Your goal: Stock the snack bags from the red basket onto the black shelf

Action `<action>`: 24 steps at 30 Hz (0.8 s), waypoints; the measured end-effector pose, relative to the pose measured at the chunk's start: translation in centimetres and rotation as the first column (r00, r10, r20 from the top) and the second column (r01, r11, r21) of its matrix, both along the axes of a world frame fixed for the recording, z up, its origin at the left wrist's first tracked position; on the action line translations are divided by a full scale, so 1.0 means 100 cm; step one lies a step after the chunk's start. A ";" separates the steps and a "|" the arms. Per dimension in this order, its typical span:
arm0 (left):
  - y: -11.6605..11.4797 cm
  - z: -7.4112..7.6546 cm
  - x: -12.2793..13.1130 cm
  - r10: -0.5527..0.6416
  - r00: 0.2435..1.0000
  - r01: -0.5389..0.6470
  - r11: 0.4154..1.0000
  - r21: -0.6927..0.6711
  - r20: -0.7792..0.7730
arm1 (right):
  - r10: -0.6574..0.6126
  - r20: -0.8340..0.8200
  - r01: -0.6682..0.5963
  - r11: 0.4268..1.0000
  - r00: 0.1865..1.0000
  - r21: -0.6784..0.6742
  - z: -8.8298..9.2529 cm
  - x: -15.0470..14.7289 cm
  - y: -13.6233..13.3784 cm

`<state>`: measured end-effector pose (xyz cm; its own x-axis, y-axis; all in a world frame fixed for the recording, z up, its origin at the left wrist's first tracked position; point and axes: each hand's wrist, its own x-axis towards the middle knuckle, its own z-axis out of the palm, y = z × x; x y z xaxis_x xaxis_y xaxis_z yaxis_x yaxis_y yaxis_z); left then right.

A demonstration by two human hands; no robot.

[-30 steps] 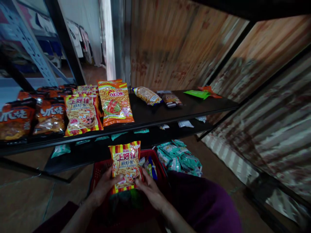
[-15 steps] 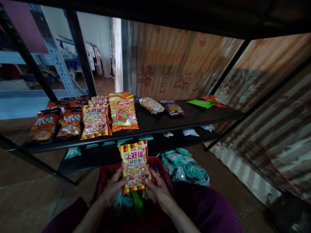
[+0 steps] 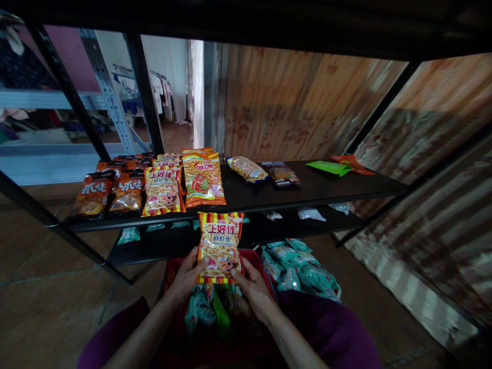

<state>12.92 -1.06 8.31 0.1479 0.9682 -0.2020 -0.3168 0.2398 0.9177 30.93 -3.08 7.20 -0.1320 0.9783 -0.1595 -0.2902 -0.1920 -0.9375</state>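
Note:
I hold a yellow and red striped prawn cracker bag [image 3: 220, 246] upright in both hands, just below the front edge of the black shelf [image 3: 307, 190]. My left hand [image 3: 187, 275] grips its lower left corner and my right hand [image 3: 251, 285] grips its lower right corner. Below the bag a red basket [image 3: 171, 266] rests by my lap, with several snack packets in it. On the shelf lie a matching prawn cracker bag [image 3: 163, 190], an orange snack bag [image 3: 202, 177] and dark orange bags [image 3: 92, 193] at the left.
Farther right on the shelf lie a clear packet [image 3: 246, 168], a dark packet [image 3: 283, 176] and a green flat packet [image 3: 329, 167]. Teal packets [image 3: 303, 270] are piled on the floor to my right. A lower shelf [image 3: 154, 244] holds small packets. Corrugated metal walls stand behind and right.
Both hands have lifted the prawn cracker bag up and forward, closer to the shelf's front edge. My view has pulled back and tilted, showing more of the shelf frame above.

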 end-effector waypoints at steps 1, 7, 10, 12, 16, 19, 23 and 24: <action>0.003 0.004 -0.001 -0.011 1.000 0.011 1.000 0.017 -0.009 | 0.002 -0.015 -0.002 1.000 1.000 0.004 0.002 -0.001 0.003; 0.019 0.021 -0.008 -0.092 0.994 0.087 0.992 0.091 0.054 | 0.007 0.020 -0.009 0.993 1.000 0.117 0.014 -0.003 0.028; 0.025 0.018 -0.010 -0.104 0.990 0.093 0.989 0.111 0.094 | 0.050 0.049 -0.057 0.987 0.998 0.151 0.019 -0.005 0.037; 0.026 0.011 -0.012 -0.051 0.991 0.042 0.996 0.078 0.120 | 0.060 0.073 -0.070 0.987 0.996 0.146 0.021 -0.008 0.041; 0.025 0.001 -0.017 0.046 0.992 -0.046 0.999 -0.006 0.121 | 0.071 0.075 -0.079 0.991 0.995 0.106 0.019 -0.016 0.045; 0.021 0.002 -0.023 0.072 0.990 -0.069 0.997 -0.031 0.120 | 0.096 0.068 -0.101 0.991 0.993 0.082 0.015 -0.021 0.046; 0.016 0.003 -0.035 0.053 0.992 -0.046 0.997 -0.058 0.118 | 0.138 0.108 -0.147 0.986 0.985 0.076 0.010 -0.027 0.042; 0.015 0.003 -0.038 0.043 0.992 -0.036 0.998 -0.060 0.118 | 0.149 0.121 -0.160 0.984 0.981 0.081 0.008 -0.029 0.041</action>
<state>9.15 0.43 8.60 0.1358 0.9611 -0.2405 -0.4332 0.2759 0.8580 28.03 1.01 7.97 -0.2687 0.9586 -0.0946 -0.1539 -0.1397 -0.9782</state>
